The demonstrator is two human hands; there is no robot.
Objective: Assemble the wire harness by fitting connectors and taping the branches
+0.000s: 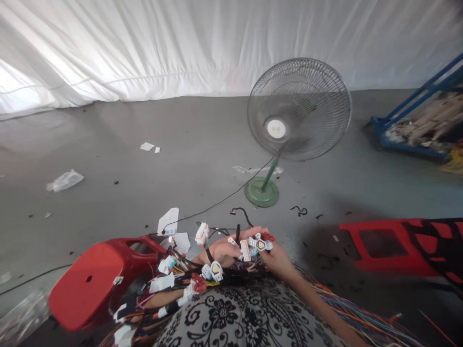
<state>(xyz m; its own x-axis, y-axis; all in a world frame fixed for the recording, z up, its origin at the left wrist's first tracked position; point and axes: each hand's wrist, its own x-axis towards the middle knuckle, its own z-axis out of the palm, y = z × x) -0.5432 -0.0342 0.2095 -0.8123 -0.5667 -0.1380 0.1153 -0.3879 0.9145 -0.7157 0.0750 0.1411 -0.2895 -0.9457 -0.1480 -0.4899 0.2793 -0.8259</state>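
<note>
A wiring harness with many coloured wires lies across my lap, over a black-and-grey patterned garment. My left hand (222,251) is closed around its dark wire branches, partly hidden by connectors. My right hand (278,260) is closed on a bunch of harness ends, with a white multi-pin connector (245,250) and a round white connector (261,245) showing at its fingers. Another white connector (202,233) stands up beside my left hand. Below it are a second round white connector (216,271) and a red connector (198,283). Several taped branches lie over my left forearm.
A standing fan (299,110) with a green base is ahead, its cord running across the grey floor. A red stool (88,282) is tipped over at the left. A red plastic seat frame (383,246) and a loaded blue cart (412,144) are at the right. Scraps litter the floor.
</note>
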